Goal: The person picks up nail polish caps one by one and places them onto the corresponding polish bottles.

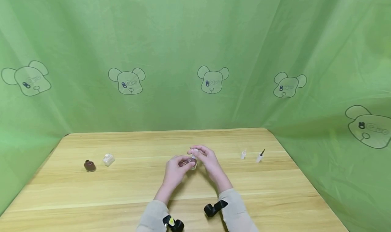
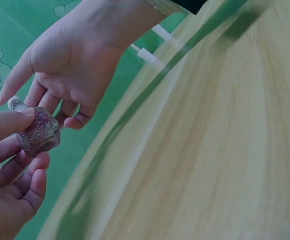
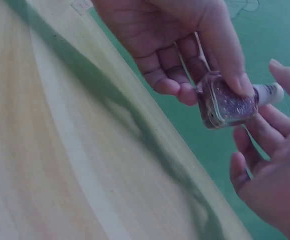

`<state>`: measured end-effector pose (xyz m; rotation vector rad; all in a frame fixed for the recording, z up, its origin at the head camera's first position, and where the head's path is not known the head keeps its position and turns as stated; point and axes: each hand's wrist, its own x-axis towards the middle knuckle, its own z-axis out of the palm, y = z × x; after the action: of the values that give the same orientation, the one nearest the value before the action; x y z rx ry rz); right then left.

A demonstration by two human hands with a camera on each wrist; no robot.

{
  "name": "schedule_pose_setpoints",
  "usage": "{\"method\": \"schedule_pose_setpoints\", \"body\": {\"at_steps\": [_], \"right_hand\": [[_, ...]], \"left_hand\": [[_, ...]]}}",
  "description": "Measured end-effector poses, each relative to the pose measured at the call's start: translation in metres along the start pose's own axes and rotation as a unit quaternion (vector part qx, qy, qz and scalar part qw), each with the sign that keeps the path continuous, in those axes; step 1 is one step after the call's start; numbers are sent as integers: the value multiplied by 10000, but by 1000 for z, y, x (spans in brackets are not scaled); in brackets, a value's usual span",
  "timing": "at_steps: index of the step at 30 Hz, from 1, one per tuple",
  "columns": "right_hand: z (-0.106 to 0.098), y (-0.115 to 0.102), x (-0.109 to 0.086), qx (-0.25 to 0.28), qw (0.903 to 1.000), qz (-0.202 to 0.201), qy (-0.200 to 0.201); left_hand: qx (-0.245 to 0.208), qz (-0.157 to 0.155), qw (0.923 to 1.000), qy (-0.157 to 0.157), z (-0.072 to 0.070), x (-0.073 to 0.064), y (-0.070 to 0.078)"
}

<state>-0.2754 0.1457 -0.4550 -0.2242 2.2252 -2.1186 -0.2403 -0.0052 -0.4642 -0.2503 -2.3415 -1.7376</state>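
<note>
In the head view both hands meet near the middle of the table around a nail polish bottle (image 3: 229,102) with glittery purplish contents and a white cap (image 3: 269,93). My left hand (image 1: 175,171) grips the bottle's body, thumb on one flat side and fingers behind. The right hand (image 1: 209,162) surrounds the cap loosely. Its thumb stands a little off the cap in the right wrist view, with the fingers spread under it. The bottle is tilted, its cap pointing toward the right hand.
At the left stand an uncapped dark brown polish bottle (image 1: 90,166) and a clear bottle (image 1: 108,159). Two white brush caps stand brush-up at the right: a pale-brushed cap (image 1: 243,155) and a dark-brushed cap (image 1: 259,158). Green curtain (image 1: 171,103) surrounds the wooden table (image 1: 122,194).
</note>
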Motion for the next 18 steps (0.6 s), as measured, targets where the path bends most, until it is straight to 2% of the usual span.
{"method": "schedule_pose_setpoints", "body": {"at_steps": [3, 6, 13, 18], "right_hand": [[-6, 3, 0, 304, 9980, 23, -558], [-10, 4, 1, 441, 9953, 10, -866], [-17, 6, 1, 497, 9918, -64, -1174], [-18, 6, 1, 584, 9918, -52, -1135]], "left_hand": [[-46, -60, 9999, -144, 0, 1, -1], [-77, -131, 9995, -269, 0, 1, -3], [-149, -220, 9988, -404, -1, 2, -4], [-137, -6, 9992, -369, 0, 0, -4]]}}
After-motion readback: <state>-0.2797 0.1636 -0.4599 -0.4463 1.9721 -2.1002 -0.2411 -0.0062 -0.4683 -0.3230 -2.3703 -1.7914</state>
